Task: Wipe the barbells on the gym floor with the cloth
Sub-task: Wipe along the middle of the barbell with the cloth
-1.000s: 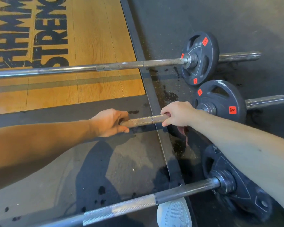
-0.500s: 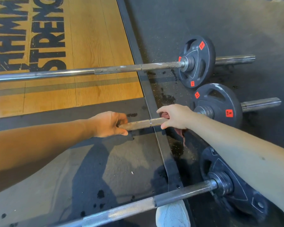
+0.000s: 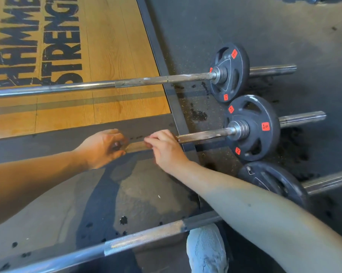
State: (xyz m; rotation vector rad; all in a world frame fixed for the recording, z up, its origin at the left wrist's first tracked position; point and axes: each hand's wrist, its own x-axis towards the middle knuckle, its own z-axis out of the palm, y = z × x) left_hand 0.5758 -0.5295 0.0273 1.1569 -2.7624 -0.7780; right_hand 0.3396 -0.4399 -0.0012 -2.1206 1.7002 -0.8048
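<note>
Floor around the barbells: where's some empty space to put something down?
Bare wood lies between the far barbell and the mat edge. Bare mat lies between the middle barbell and the near barbell, below the left hand and right hand. Crowded: the right side, where three plates sit close together.

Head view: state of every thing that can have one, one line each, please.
Far barbell: down on the floor, plate loaded, untouched.
Middle barbell: down on the floor, plate loaded, shaft tarnished, both hands on it.
Near barbell: down on the floor, untouched, partly behind the right forearm.
Left hand: fingers curled round the Middle barbell.
Right hand: fingers curled over the Middle barbell.
Cloth: not visible, possibly hidden under the Right hand.
</note>
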